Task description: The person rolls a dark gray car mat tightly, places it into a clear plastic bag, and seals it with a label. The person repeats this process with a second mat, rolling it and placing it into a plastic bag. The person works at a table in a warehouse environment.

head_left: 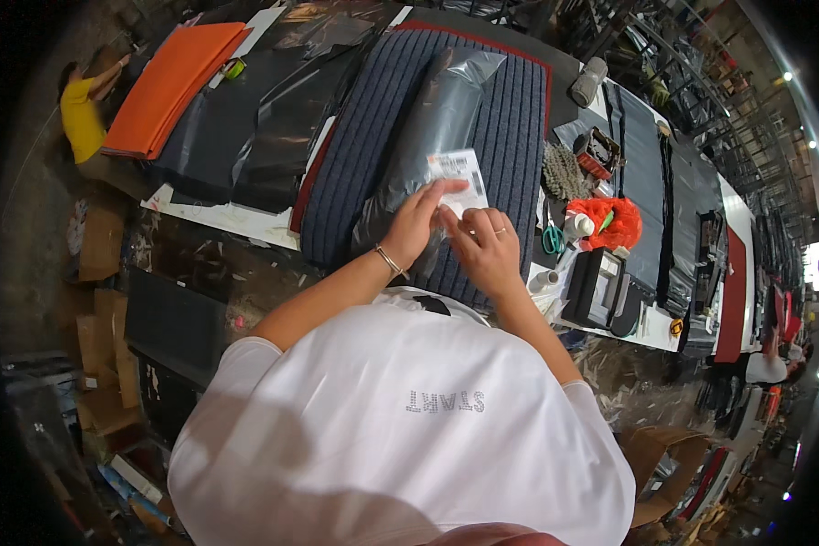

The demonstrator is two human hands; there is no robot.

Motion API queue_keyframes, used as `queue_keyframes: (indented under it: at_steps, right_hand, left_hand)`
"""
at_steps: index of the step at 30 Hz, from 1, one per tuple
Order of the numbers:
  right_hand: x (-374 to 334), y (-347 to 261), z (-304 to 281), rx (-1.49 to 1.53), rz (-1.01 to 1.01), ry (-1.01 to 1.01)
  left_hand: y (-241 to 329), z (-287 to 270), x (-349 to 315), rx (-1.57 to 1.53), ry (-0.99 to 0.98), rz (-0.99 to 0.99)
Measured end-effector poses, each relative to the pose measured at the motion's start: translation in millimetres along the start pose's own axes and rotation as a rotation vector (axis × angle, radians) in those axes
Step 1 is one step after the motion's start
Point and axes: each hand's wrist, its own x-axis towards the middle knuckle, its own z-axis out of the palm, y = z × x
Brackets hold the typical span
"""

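A long roll wrapped in grey plastic lies lengthwise on a stack of dark blue-grey ribbed mats. On the roll sits a white printed label with a barcode. My left hand, a bracelet at its wrist, stretches its fingers across the label's lower part. Close beside it, my right hand bends its fingers, thumb and forefinger closed at the label's near edge. Both hands partly cover the label's lower end.
Right of the mats lie teal-handled scissors, a red plastic bag, a white bottle and a black device. Black sheets and folded orange material cover the left table. A person in yellow stands far left.
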Motion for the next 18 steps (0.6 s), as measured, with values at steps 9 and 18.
queue_keyframes:
  at_steps: [9,18]
  right_hand:
    - [12.5,-19.5,-34.6,1.281,0.984,0.041]
    - [12.3,-36.2,-34.1,1.103,0.892,0.073]
  left_hand:
    - [48.1,5.0,-34.8,0.443,0.121,0.502]
    - [55.5,6.8,-47.2,0.446,0.091,0.510]
